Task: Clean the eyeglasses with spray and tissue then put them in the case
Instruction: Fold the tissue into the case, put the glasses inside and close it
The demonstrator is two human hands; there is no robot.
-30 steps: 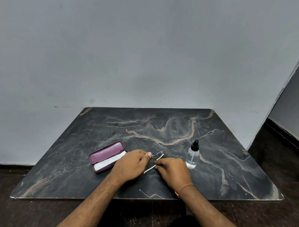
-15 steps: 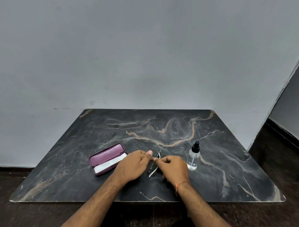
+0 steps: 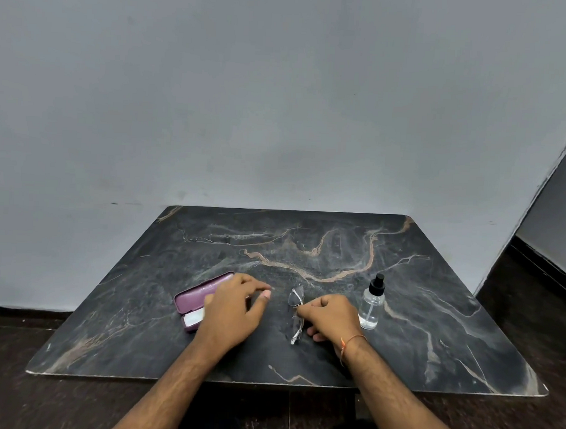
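The right hand [image 3: 330, 315] is pinching the eyeglasses [image 3: 296, 313] at their middle, with the fingers curled around the thin frame. The glasses are folded and are standing on edge on the table [image 3: 432, 318], a little way in from its near edge and about halfway along it. One lens is pointing toward the far edge and the other toward the near edge.

The left hand [image 3: 235, 309] is holding nothing. Its fingers are hanging loose and a bit spread, and it is hovering over the right end of the case [image 3: 196, 303]. The purple case is lying open, just left of the glasses. Something white [image 3: 193, 318] is lying inside it, maybe the tissue, but I cannot tell for sure.

The spray bottle [image 3: 371, 304] is standing up just to the right of the right hand, with a black top and clear liquid inside.

What could go wrong? The glasses are thin and are being held by a small pinch, so they could slip and tip flat onto the hard stone, and a lens could get scratched. The right arm is also close to the bottle, so a quick reach could knock it over. Fingers on a lens would leave smudges.

I am not seeing any brand, label or writing that can be read on the case or the bottle.
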